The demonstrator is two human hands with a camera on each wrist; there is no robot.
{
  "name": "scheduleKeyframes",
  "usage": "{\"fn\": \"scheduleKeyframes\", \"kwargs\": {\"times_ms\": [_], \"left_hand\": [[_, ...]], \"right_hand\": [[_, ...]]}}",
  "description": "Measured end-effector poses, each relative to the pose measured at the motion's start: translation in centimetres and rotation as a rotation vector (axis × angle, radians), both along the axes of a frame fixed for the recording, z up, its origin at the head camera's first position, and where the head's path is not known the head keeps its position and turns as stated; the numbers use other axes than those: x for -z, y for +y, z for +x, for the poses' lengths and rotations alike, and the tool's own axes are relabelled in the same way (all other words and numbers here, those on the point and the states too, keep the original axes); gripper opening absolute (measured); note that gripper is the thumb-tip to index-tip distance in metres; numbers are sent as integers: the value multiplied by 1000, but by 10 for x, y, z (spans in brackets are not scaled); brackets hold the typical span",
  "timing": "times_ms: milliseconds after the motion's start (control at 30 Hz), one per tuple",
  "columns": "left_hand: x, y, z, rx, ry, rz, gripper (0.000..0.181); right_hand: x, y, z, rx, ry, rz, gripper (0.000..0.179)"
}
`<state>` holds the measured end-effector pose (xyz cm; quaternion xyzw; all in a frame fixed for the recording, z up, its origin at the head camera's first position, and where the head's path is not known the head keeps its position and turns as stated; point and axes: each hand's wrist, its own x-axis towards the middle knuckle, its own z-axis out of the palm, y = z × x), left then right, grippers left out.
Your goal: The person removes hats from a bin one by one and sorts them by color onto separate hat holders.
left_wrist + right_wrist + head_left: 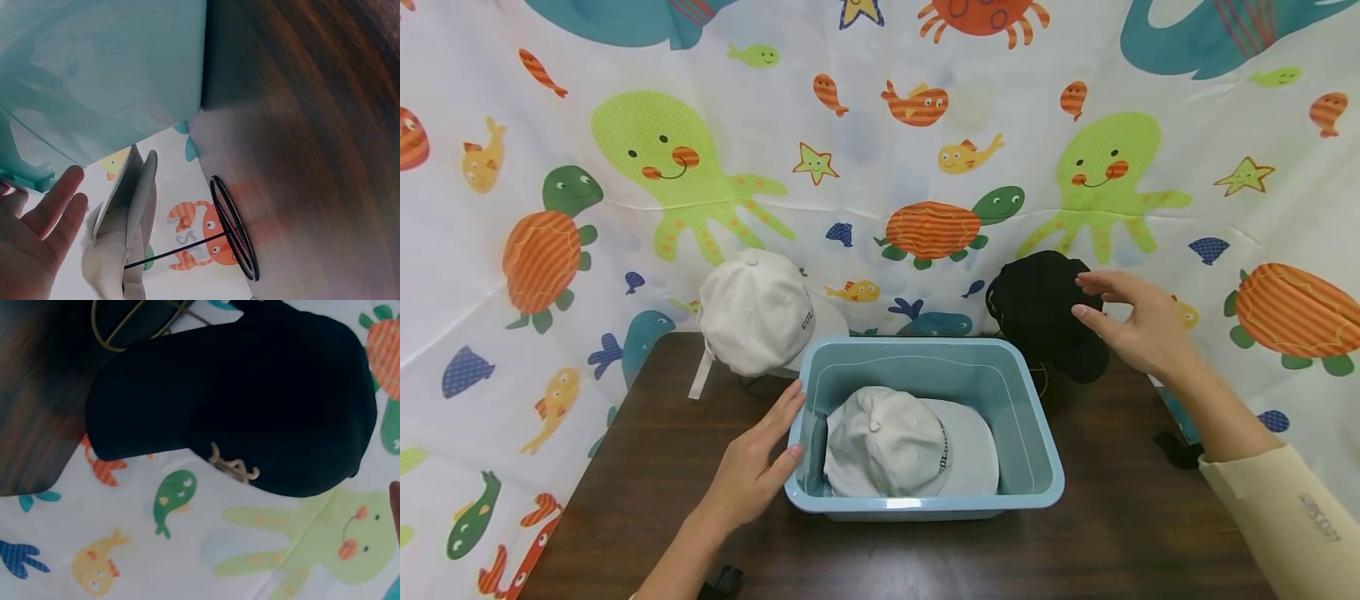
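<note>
A light blue plastic bin (925, 503) stands mid-table with a white baseball cap (880, 442) inside, its lettered brim toward the right. My left hand (748, 471) rests with straight fingers at the bin's left rim. In the left wrist view, its fingertips (67, 181) lie along the bin's side. My right hand (1138, 325) is held up at the right side of a black cap (1033, 300), fingers loosely bent and thumb apart, gripping nothing. The right wrist view shows the black cap (269, 400) from the side, with small gold letters.
Behind the bin at left, another white cap (752, 317) hangs on a black wire stand (234, 231). Gold wire (109, 340) of a stand shows by the black cap. A curtain (880, 275) printed with sea animals rises at the dark wooden table's (1112, 500) back edge.
</note>
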<state>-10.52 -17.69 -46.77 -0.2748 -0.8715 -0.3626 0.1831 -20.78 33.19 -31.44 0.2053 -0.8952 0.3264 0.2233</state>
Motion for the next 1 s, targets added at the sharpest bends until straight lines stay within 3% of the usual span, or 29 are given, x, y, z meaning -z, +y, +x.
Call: {"fn": "scheduleKeyframes", "kwargs": {"times_ms": [467,633,833,1000], "left_hand": [[4,-1,-1,19,18,25,65],[4,-1,-1,24,28,32,66],[4,-1,-1,24,42,29,66],[3,-1,-1,12,11,22,65]], "right_hand": [[8,-20,11,-100,146,140,57],[13,-29,14,-135,139,191,61],[24,-42,16,-233,119,206,64],[31,-53,19,-283,121,234,64]]}}
